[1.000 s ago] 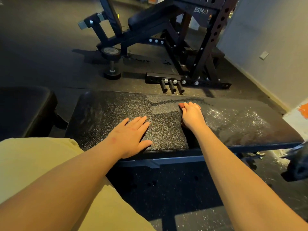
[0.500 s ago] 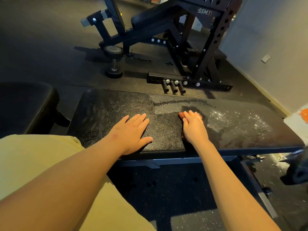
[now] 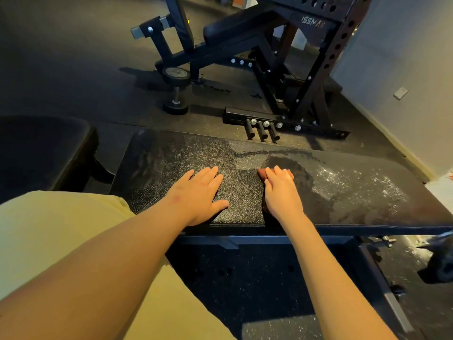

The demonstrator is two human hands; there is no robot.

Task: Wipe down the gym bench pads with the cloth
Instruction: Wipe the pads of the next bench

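Reddish cloth flattened under right hand — on pebbled black bench pad.

Left hand lies on desk, just left of right hand, which rests on cloth. Rack and dumbbell stand on floor behind desk. Another pad sits left of desk.

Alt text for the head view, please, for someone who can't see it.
The right hand presses a reddish cloth onto the black bench pad, with shiny droplets to its right. The left hand rests flat on the pad beside it. A weight rack stands behind.
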